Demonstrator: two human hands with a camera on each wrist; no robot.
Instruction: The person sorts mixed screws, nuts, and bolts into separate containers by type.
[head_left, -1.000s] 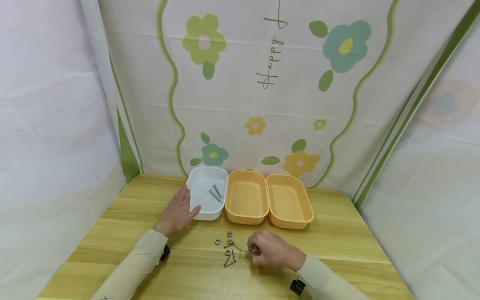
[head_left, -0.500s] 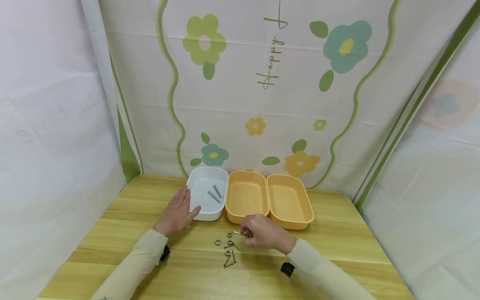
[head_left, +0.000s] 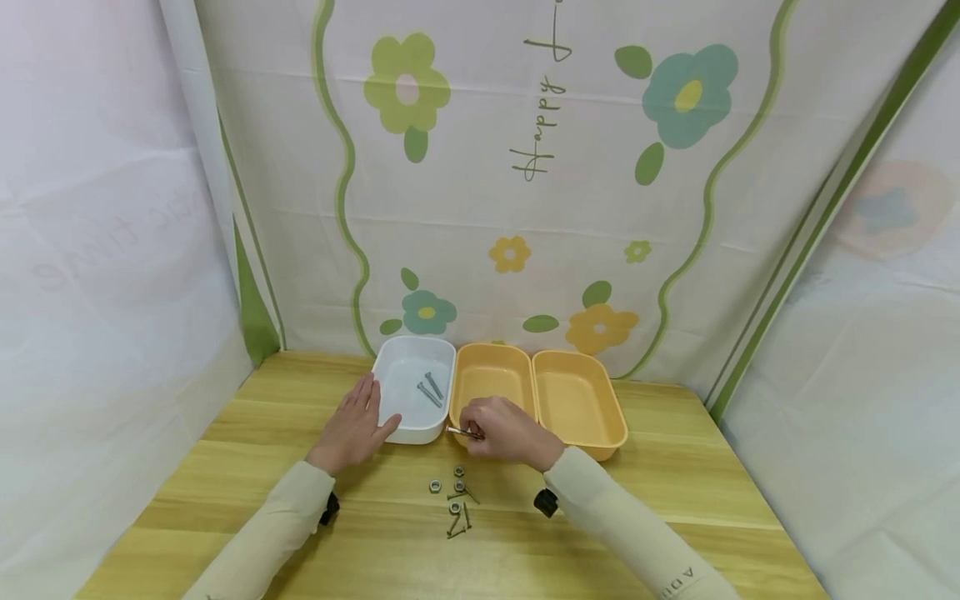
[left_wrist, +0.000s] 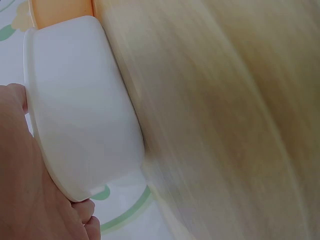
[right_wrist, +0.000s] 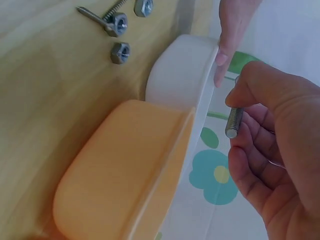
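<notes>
My right hand (head_left: 510, 432) pinches a silver bolt (right_wrist: 234, 122) between thumb and fingers, its threaded end sticking out. In the head view that hand hangs over the front of the middle orange tray (head_left: 480, 375), close to the white tray (head_left: 414, 435). Two bolts (head_left: 431, 390) lie inside the white tray. My left hand (head_left: 352, 425) rests on the white tray's left front rim, fingers straight and thumb spread along the front edge. In the left wrist view the tray's white wall (left_wrist: 85, 105) fills the space beside the hand.
A second orange tray (head_left: 579, 400) stands at the right end of the row. On the wooden table (head_left: 360, 542) in front lie several hex nuts (head_left: 435, 486) and several thin screws (head_left: 467, 515). A flower-printed cloth (head_left: 465, 192) hangs behind the trays.
My right hand has lifted the bolt from beside the nuts and screws and moved it forward and left, up to the trays. The left hand has stayed on the white tray.
</notes>
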